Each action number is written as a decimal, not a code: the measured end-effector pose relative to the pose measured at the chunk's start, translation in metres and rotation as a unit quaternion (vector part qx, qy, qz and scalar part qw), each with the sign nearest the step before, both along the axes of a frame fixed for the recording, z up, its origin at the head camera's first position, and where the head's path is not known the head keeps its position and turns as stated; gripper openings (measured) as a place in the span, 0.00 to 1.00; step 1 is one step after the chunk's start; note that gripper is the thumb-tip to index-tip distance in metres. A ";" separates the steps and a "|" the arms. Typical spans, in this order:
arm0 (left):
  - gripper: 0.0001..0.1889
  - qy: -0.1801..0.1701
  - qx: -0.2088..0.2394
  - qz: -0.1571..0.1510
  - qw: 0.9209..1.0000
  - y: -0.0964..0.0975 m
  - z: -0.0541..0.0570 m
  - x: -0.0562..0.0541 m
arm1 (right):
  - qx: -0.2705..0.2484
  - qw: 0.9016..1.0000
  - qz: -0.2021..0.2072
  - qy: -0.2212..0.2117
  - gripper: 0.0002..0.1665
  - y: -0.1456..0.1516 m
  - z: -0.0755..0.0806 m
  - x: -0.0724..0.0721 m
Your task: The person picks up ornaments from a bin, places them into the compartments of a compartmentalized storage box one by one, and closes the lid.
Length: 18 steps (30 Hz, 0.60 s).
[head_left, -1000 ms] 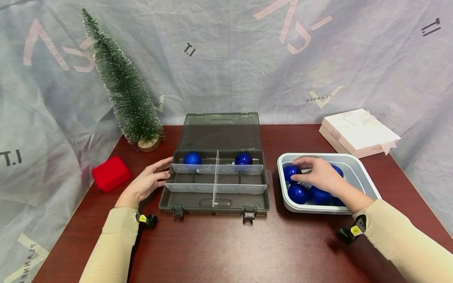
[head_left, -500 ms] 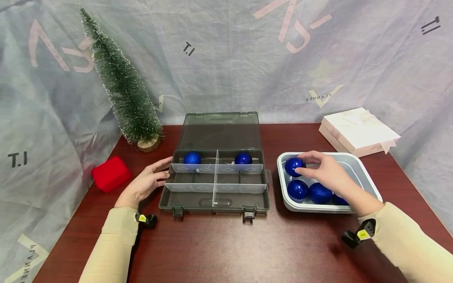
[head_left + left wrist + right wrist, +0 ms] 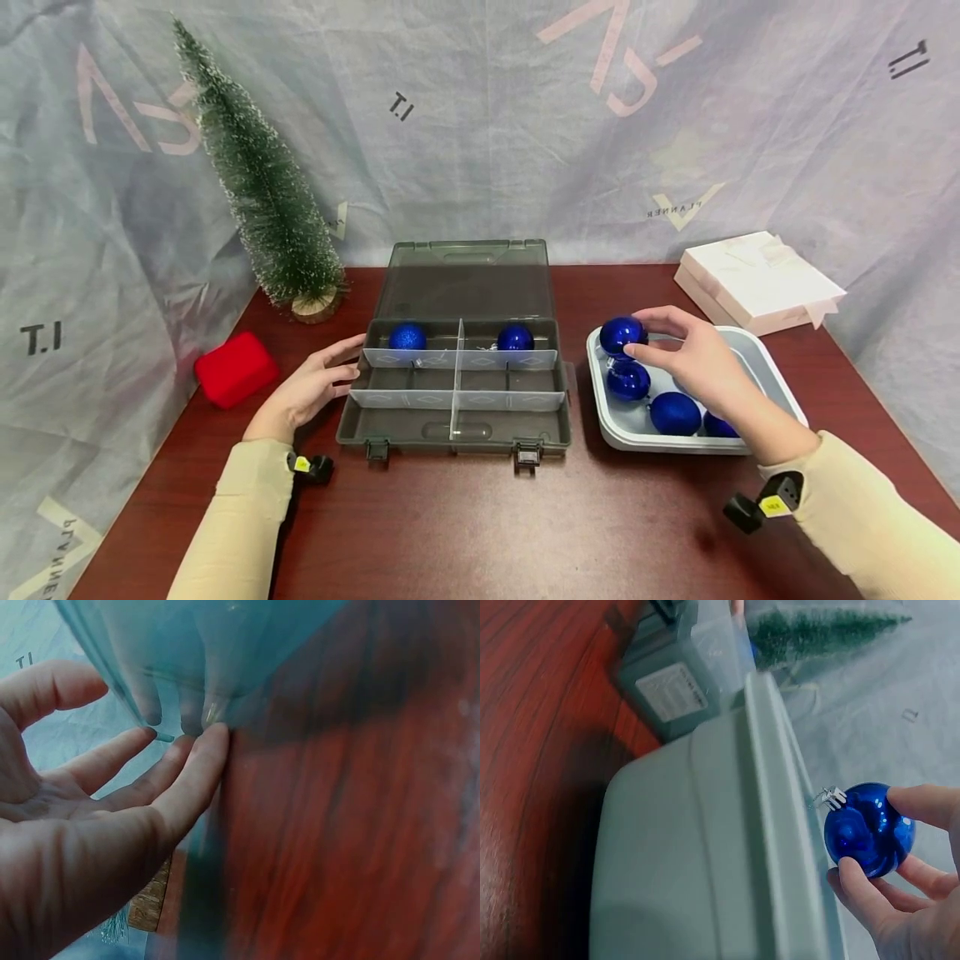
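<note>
My right hand [image 3: 686, 354] is clamped on a shiny blue ball [image 3: 621, 335], thumb on one side and fingers on the other, holding it at the far left corner of the white tub [image 3: 652, 441]; its silver cap [image 3: 832, 798] shows clear of my fingertips. In the tub below lie another shiny ball [image 3: 628, 381], a glittery ball [image 3: 676, 414] and, partly hidden by my wrist, a third ball [image 3: 720, 426]. My left hand [image 3: 311, 387] has its fingers apart and relaxed, tips touching the left side of the grey case [image 3: 401, 423]. The case's lid [image 3: 465, 283] is laid back; its far left compartment holds a sparkly ball [image 3: 407, 337], its far right one a smooth ball [image 3: 516, 337]. On the tabletop [image 3: 480, 533], a tree [image 3: 262, 183] and a red box [image 3: 236, 369] stand left, a pink box [image 3: 757, 279] far right.
</note>
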<state>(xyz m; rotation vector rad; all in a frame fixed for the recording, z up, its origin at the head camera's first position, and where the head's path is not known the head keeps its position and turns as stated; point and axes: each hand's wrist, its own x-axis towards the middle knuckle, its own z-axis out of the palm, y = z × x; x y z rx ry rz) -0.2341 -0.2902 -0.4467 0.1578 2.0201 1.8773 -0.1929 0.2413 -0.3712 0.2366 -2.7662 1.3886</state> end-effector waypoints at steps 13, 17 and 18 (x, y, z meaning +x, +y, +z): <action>0.33 0.003 0.000 0.001 1.000 0.001 0.000 0.001 | -0.056 0.997 0.042 0.017 0.28 -0.043 0.015 0.002; 0.33 0.003 -0.001 0.002 1.000 0.001 0.001 0.001 | -0.050 0.997 0.063 0.023 0.27 -0.059 0.017 -0.001; 0.33 0.003 -0.001 0.002 1.000 0.001 0.001 0.002 | -0.050 0.996 0.068 0.026 0.26 -0.063 0.018 -0.002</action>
